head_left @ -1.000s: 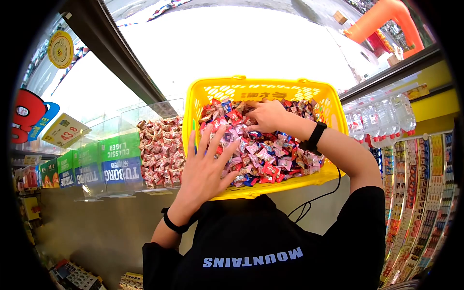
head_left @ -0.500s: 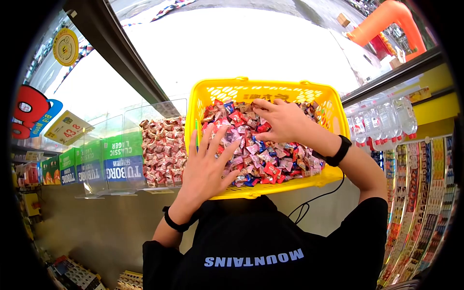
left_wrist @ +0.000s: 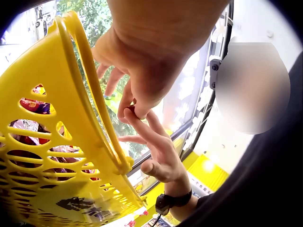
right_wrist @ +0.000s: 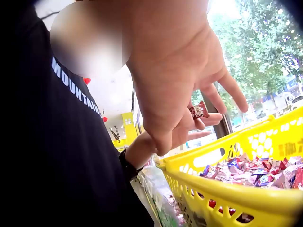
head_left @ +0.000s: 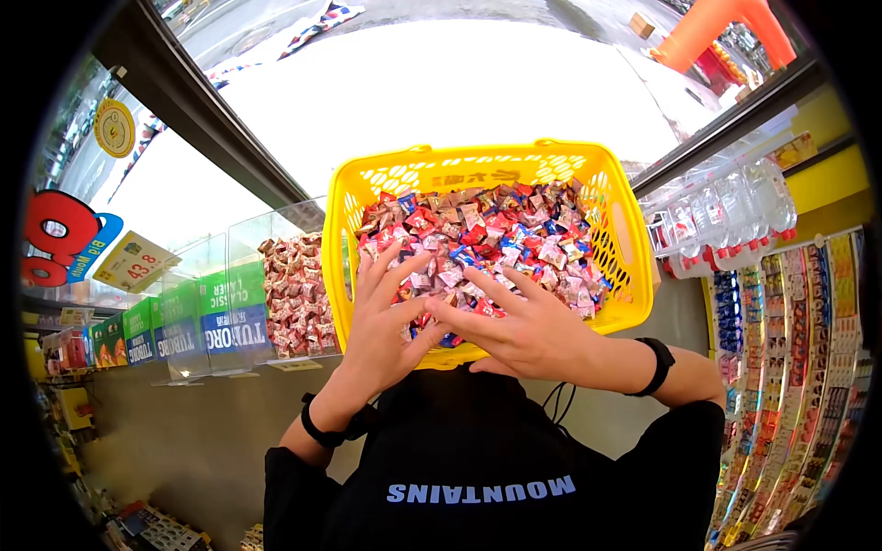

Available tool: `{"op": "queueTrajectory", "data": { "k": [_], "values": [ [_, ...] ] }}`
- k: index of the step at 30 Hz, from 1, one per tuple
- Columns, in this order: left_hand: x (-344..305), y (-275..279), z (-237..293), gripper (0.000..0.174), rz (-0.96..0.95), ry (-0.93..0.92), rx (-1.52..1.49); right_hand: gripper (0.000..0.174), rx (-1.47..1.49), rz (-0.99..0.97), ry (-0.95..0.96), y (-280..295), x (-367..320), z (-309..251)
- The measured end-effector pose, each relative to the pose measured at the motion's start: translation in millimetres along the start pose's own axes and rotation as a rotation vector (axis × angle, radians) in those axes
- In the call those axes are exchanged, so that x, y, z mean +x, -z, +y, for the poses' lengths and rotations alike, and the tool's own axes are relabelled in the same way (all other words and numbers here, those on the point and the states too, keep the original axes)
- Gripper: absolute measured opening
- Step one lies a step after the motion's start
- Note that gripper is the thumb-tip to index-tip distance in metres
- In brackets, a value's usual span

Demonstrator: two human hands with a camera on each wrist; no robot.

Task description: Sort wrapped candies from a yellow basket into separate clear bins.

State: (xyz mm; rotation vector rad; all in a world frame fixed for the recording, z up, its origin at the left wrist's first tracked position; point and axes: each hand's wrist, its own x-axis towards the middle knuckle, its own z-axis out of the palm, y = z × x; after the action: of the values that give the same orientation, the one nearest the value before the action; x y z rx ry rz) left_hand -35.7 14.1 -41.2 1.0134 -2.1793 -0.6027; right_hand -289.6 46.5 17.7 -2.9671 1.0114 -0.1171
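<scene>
A yellow basket holds a heap of wrapped candies, mostly red, pink and blue. Over its near left part, the left hand pinches one small red wrapped candy between thumb and index finger, its other fingers spread. The right hand is over the near rim, fingers extended, its index fingertip meeting the left hand's pinch. In the left wrist view, the pinched candy is mostly covered by fingertips, beside the basket's outer wall.
Left of the basket stand a clear bin of reddish wrapped candies and green-and-blue Tuborg boxes, with a price sign farther left. Bottles hang at the right above product racks. Beyond the basket is a window frame.
The right hand has come back from the far part of the candy heap to meet the left hand at the near side. The left hand's thumb and index finger have drawn together.
</scene>
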Motion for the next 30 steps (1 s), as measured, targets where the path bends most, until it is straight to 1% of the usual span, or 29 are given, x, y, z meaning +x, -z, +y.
{"op": "queueTrajectory", "data": {
  "k": [3,5,6,9,10,13,14,17,23,24,28,30],
  "values": [
    [1,-10,5,0.019,0.001,-0.011,0.002,0.069,-0.042,0.081,-0.028,-16,-14,-1],
    [1,-16,9,0.015,0.014,-0.059,0.1,0.066,-0.068,0.117,-0.037,-23,-24,0],
    [2,-18,12,0.014,0.021,-0.084,0.149,0.059,-0.069,0.168,-0.03,-28,-28,1],
    [6,-23,21,0.014,0.054,-0.191,0.299,0.047,-0.003,0.24,-0.06,-27,-39,8],
    [8,-22,25,0.015,0.055,-0.21,0.344,0.038,-0.039,0.257,-0.089,-24,-42,10],
    [1,-22,29,0.013,0.015,-0.323,0.366,0.03,0.011,0.383,-0.185,-32,-54,13],
    [2,-22,36,0.012,-0.014,-0.359,0.375,0.027,0.034,0.421,-0.186,-33,-56,13],
    [-1,-29,44,0.014,-0.119,-0.408,0.387,0.027,0.098,0.515,-0.167,-44,-57,9],
    [-8,-21,51,0.018,-0.131,-0.351,0.475,0.016,0.162,0.518,-0.119,-60,-57,7],
    [-13,-21,50,0.018,-0.134,-0.336,0.479,0.014,0.184,0.543,-0.118,-64,-56,4],
    [-29,-13,39,0.018,-0.106,-0.303,0.516,0.013,0.168,0.563,-0.076,-67,-43,-14],
    [-36,-6,32,0.022,-0.094,-0.294,0.504,0.014,0.14,0.569,-0.072,-70,-32,-24]
  ]
}}
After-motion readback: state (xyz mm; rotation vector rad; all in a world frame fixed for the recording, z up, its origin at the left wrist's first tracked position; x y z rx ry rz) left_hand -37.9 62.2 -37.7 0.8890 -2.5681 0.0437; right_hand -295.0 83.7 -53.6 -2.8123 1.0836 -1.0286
